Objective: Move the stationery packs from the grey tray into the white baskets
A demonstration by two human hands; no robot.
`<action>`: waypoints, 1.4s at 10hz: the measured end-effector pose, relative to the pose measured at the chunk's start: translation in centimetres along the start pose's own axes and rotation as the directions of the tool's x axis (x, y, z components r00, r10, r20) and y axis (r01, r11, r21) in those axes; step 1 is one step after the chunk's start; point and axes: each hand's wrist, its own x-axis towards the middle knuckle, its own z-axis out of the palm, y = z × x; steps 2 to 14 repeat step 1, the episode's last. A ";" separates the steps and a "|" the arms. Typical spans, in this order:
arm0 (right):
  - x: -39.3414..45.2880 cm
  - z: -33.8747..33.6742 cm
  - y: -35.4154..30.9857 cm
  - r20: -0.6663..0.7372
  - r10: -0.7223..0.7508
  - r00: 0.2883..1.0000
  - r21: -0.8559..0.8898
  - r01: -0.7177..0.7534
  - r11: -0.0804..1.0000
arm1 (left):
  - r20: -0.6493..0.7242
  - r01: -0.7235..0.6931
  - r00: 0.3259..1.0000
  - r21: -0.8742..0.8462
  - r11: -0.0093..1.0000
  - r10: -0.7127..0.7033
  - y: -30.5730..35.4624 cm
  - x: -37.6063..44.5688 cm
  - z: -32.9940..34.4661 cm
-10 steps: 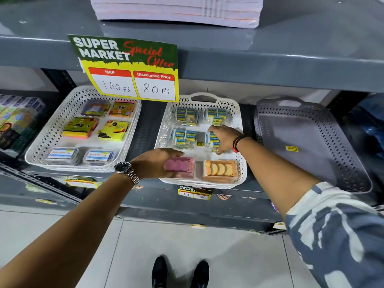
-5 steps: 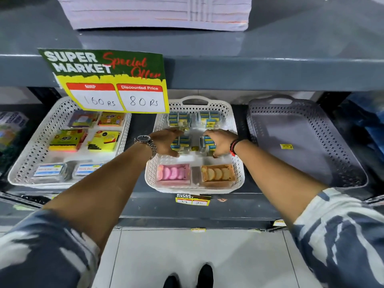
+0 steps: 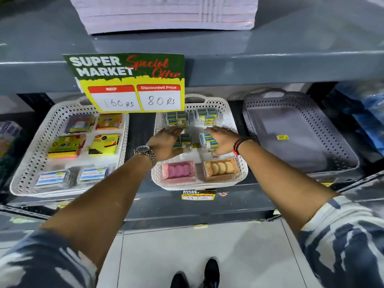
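The middle white basket point(image 3: 242, 175) holds several blue-and-yellow packs, a pink pack point(image 3: 178, 171) and an orange pack point(image 3: 221, 169) at its front. My left hand point(image 3: 165, 142) rests against the left blue-and-yellow pack point(image 3: 185, 140) in the middle row. My right hand point(image 3: 223, 141) rests against the right blue-and-yellow pack point(image 3: 207, 140) of that row. Fingers of both hands are spread and curved around the packs' outer sides. Two more such packs point(image 3: 193, 118) lie behind. The left white basket point(image 3: 27, 163) holds sticky-note and label packs. The grey tray point(image 3: 301, 134) at the right shows only a small yellow sticker.
A "Special Offer" price sign point(image 3: 129, 83) hangs from the upper shelf edge and hides the baskets' back rims. Folded cloth point(image 3: 166, 13) lies on the upper shelf. Blue goods point(image 3: 365, 121) sit at far right. My shoes point(image 3: 195, 275) stand on the tiled floor below.
My left hand left the pink pack at the basket's front and moved back to the middle row. Both hands now flank the two middle packs. The camera has tilted down slightly.
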 end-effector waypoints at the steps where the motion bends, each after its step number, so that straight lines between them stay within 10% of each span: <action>1: -2.0 0.7 -1.0 -0.130 -0.004 0.991 0.041 0.009 0.999 | -0.130 -0.014 0.991 -0.012 1.000 0.012 1.1 -2.2 1.2; 14: -2.0 0.7 -1.0 -0.130 -0.004 0.991 0.041 0.009 0.999 | -0.130 -0.014 0.991 -0.012 1.000 0.012 1.1 -2.2 1.2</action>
